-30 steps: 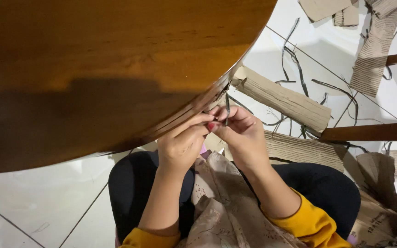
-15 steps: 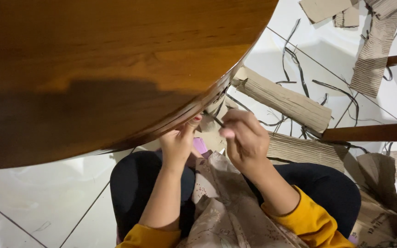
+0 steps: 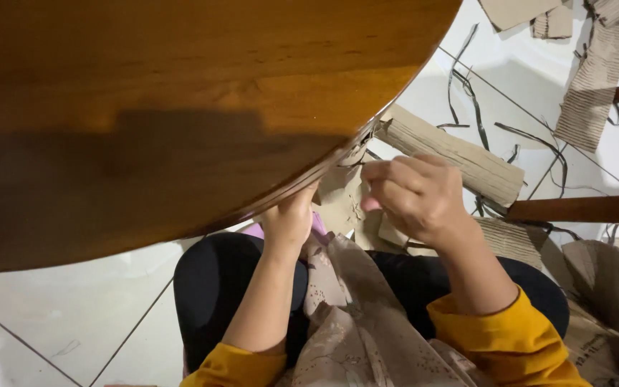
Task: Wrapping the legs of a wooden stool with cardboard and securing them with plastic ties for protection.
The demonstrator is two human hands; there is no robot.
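The round wooden tabletop (image 3: 180, 107) is mostly bare and glossy, and only a ragged bit of brown wrapping (image 3: 356, 147) hangs at its rim, so the unwrapping looks to me close to finished along this edge. Stripped corrugated cardboard (image 3: 453, 154) and dark plastic straps (image 3: 467, 93) lie scattered over the white tiled floor (image 3: 59, 308) beyond, with more brown paper (image 3: 367, 315) bunched in the seated person's lap. The left hand (image 3: 289, 218) is pressed up under the table's rim, fingers curled out of sight, so I cannot tell whether it grips anything. The right hand (image 3: 413, 193) hangs just beside the rim with fingers bunched in a pinch, though what it holds is hidden. Compared with a second ago, the two hands have parted: they were working together at one spot, and now the right has drawn back from the edge.
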